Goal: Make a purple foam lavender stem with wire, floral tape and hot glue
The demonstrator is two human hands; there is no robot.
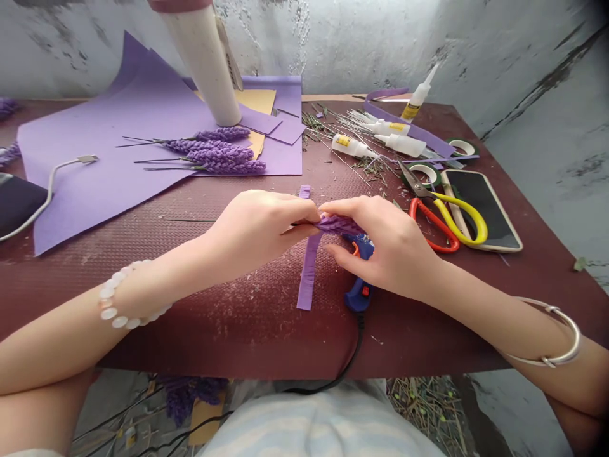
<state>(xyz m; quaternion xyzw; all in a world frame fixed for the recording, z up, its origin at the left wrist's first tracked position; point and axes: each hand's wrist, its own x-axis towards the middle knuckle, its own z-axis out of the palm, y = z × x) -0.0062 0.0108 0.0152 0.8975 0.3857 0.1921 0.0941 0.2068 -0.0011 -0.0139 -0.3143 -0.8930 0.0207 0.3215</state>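
Between my hands is a purple paper lavender flower (337, 224) on a thin dark wire stem (190, 220) that points left. My left hand (266, 222) is closed, thumb and fingers pinching the stem at the flower's base. Curled over the flower head, my right hand (392, 244) rests its index fingertip by the base, with the thumb lower and apart; its other fingers are hidden. A fringed purple strip (307, 279) crosses beneath the flower, its top end showing behind my left fingers. Partly under my right hand lies a blue glue gun (356, 299).
Finished lavender stems (219, 152) lie on purple sheets (109, 152) beside a white cylinder (204, 63). Glue bottles (352, 146), red-and-yellow scissors (442, 216), green tape rolls (425, 172) and a phone (495, 209) sit right. A black cord (352, 355) crosses the table's front edge.
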